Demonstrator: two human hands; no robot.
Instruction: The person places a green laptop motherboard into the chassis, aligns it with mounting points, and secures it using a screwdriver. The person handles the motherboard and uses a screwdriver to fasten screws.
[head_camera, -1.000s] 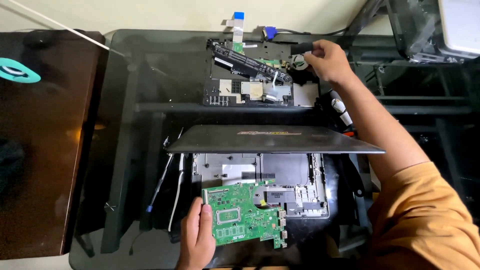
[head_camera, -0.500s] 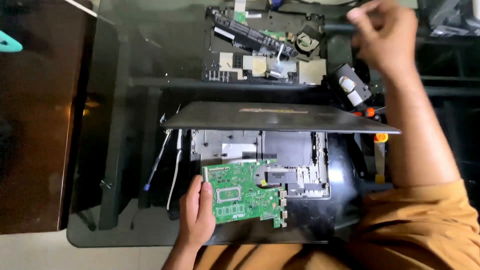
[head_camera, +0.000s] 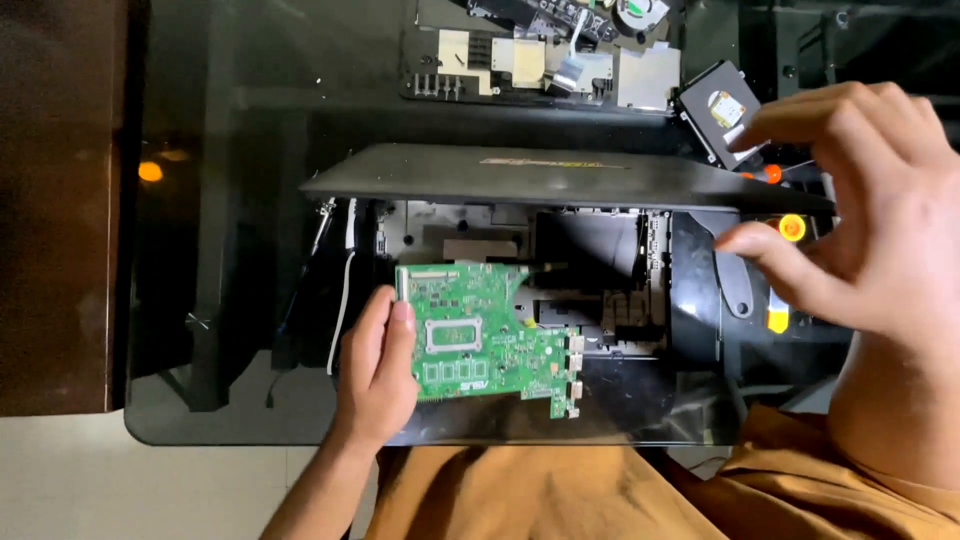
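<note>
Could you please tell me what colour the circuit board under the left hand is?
The circuit board is green, seen clearly in the head view.
</note>
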